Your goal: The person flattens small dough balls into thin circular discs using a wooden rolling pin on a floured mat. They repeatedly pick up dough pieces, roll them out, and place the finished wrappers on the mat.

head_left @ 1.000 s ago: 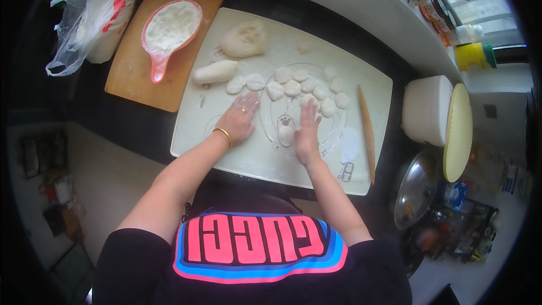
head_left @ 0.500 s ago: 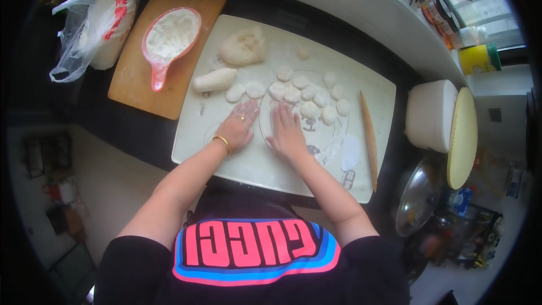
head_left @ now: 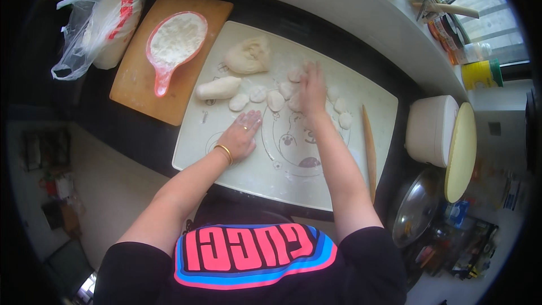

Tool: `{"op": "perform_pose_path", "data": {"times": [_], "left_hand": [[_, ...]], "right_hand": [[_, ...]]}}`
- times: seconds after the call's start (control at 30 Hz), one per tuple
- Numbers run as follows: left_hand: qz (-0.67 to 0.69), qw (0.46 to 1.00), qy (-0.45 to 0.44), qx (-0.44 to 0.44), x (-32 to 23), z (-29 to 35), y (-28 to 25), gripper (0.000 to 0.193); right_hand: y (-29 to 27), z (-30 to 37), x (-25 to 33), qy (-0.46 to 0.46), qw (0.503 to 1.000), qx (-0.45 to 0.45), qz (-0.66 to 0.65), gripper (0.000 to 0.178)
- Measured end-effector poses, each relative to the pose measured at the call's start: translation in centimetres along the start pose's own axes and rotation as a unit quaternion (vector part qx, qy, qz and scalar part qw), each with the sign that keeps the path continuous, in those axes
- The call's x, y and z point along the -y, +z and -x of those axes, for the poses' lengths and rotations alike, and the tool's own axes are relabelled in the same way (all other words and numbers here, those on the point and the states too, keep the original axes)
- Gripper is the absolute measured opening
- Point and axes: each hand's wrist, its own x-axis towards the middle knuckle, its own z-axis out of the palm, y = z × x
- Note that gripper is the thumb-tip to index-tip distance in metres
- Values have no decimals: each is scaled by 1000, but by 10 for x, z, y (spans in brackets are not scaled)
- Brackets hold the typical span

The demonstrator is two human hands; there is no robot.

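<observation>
My left hand (head_left: 239, 136) lies flat on the pale printed board (head_left: 237, 172), fingers stretched out and dusted with flour, just below two small dough rounds (head_left: 239, 101). Farther out, my right hand (head_left: 313, 91) is over the cluster of flattened dough pieces (head_left: 275, 101), its fingers extended and slightly blurred. Several of those pieces are partly hidden under or behind it; whether it presses on one I cannot tell. A thick dough log (head_left: 219, 87) lies at the board's left, with a larger lump of dough (head_left: 248, 55) behind it. Along the right side rests a thin tapered wooden rolling pin (head_left: 369, 152).
To the left, a wooden cutting board (head_left: 132, 87) carries a pink-handled bowl (head_left: 162, 82) of white flour (head_left: 179, 36). Beyond it is a plastic bag (head_left: 104, 28). A white appliance (head_left: 432, 130), a round yellowish lid (head_left: 460, 152) and a metal bowl (head_left: 416, 209) stand right.
My right hand has moved away from me and a little right, from the front of the dough pieces to over them. The left hand stays almost in place.
</observation>
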Motion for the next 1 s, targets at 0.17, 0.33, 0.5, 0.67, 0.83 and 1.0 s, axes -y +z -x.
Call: {"op": "perform_pose_path", "data": {"times": [0.17,0.33,0.5,0.67,0.83,1.0], "left_hand": [[13,1000,9,-2,2,-2,1,59],[3,1000,6,-8,1,1,0,59],[0,1000,9,-23,0,1,2,58],[-25,999,15,-30,0,1,3,57],[-19,999,16,-32,4,2,7,56],[-21,999,19,-30,4,1,6,57]], "right_hand": [[0,-46,-20,-7,992,73,105,34],[-17,-9,-14,106,990,19,-95,20],[-28,131,16,67,969,8,-240,21],[-44,183,26,15,997,42,-63,24],[-62,175,17,109,987,-48,-111,32],[-51,139,25,14,993,8,113,58]]}}
